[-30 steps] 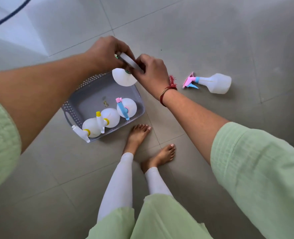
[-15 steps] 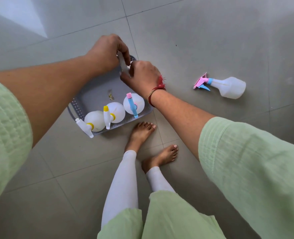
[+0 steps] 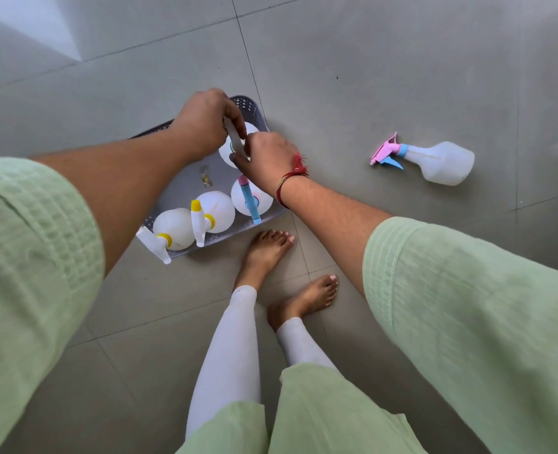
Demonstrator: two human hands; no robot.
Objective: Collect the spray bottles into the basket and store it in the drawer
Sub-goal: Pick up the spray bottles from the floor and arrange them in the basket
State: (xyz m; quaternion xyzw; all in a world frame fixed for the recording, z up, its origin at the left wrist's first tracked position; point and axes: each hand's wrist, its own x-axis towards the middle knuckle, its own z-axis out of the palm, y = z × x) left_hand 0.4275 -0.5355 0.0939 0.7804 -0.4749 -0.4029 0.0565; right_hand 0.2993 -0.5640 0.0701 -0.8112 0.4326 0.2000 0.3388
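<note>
Head view: the last loose spray bottle (image 3: 441, 162) lies on the floor, well apart from the basket (image 3: 186, 178).
Direction: it lies to the right of the right hand (image 3: 266, 157), the nearer hand.
Long axis: roughly left to right, pink trigger toward the basket.
Held bottle (image 3: 238, 144): both hands grip its sprayer inside the basket's far end.
Left hand (image 3: 205, 121): clenched on that sprayer.
Count: four bottles in the basket, one outside, one basket.

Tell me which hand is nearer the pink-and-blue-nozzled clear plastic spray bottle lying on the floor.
Right. The right hand is over the basket's near corner, toward the bottle; the left hand lies beyond it.
</note>
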